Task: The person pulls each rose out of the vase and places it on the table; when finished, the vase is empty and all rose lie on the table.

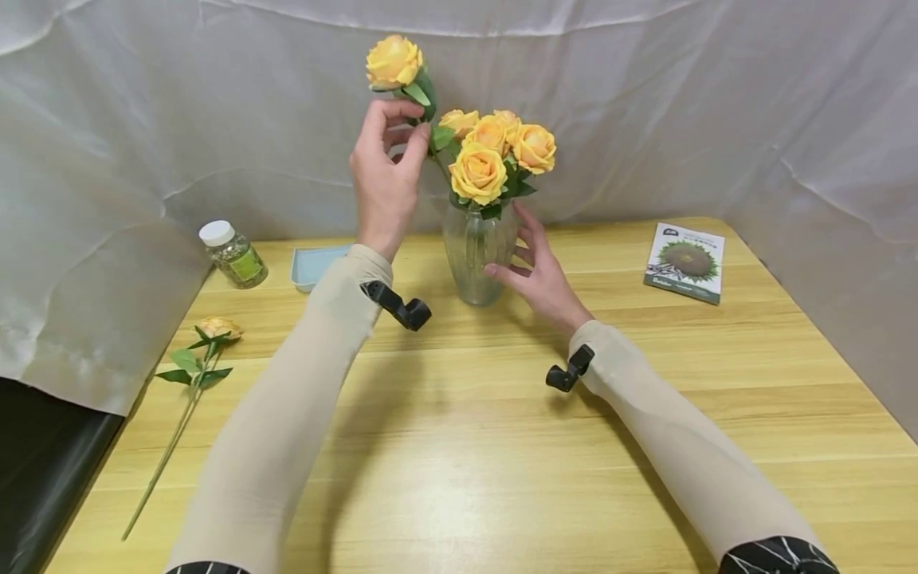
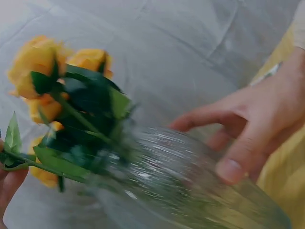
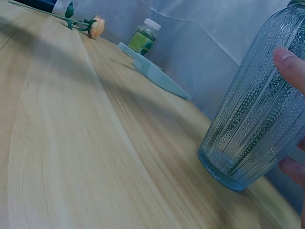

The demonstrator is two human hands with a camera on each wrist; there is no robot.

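Note:
My left hand (image 1: 390, 171) pinches a yellow rose (image 1: 394, 62) by its stem just under the bloom, up and left of the vase. That stem (image 2: 52, 170) slants down to the mouth of the ribbed glass vase (image 1: 469, 247), which stands upright on the table. Several yellow roses (image 1: 478, 173) with dark green leaves fill the vase. Around the vase's right side curls my right hand (image 1: 541, 275), its thumb (image 3: 289, 67) on the near face and its fingers behind. Green stems show through the glass.
A loose rose (image 1: 218, 328) with a long stem lies at the table's left. Behind it stands a white-capped jar (image 1: 244, 261), beside a pale blue tray (image 1: 301, 275). A packet with a sunflower picture (image 1: 684, 263) lies back right. Grey cloth (image 1: 631, 104) hangs behind.

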